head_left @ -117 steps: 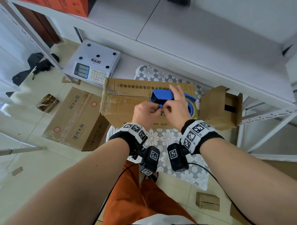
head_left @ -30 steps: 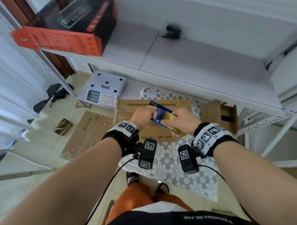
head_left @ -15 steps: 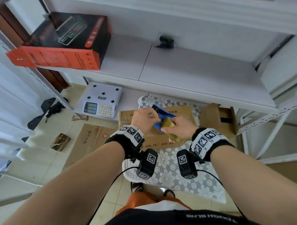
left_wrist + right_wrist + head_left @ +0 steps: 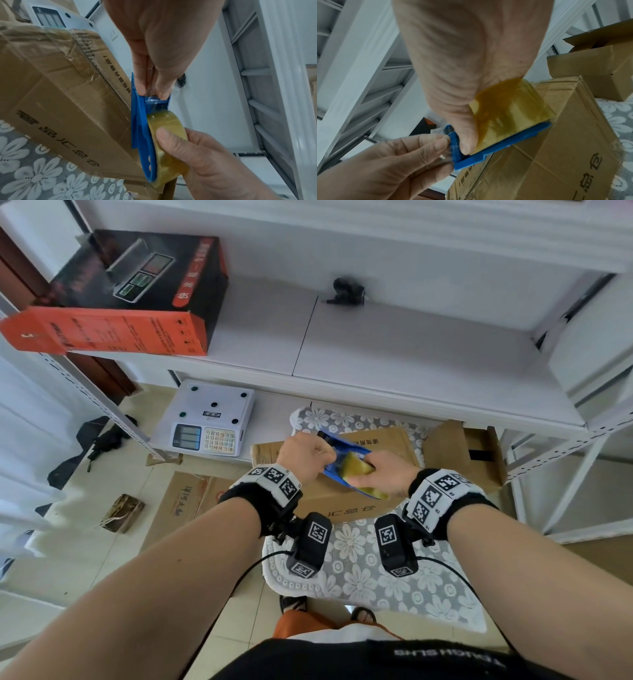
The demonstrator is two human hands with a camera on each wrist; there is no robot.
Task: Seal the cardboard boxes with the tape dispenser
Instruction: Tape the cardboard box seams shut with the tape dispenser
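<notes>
I hold a blue tape dispenser (image 4: 334,444) with a yellowish clear tape roll (image 4: 356,468) in the air above the closed cardboard box (image 4: 342,506). My right hand (image 4: 371,474) grips the roll and the dispenser body, thumb across the tape roll (image 4: 169,127). My left hand (image 4: 320,455) pinches the clear tape end at the dispenser's cutter end, seen between thumb and finger in the left wrist view (image 4: 150,94). In the right wrist view the dispenser (image 4: 498,147) hangs over the box (image 4: 556,155), which lies on a flowered mat (image 4: 363,573).
A smaller open cardboard box (image 4: 467,453) stands right of the main one. A white electronic scale (image 4: 210,419) sits at the left on the lower shelf. Flattened cartons (image 4: 185,501) lie on the floor. A white shelf (image 4: 394,350) with an orange-black box (image 4: 130,299) runs above.
The dispenser has come up off the box top, where it was 3.9 s ago. Over the last second both hands keep their hold, and my left hand works at the tape end.
</notes>
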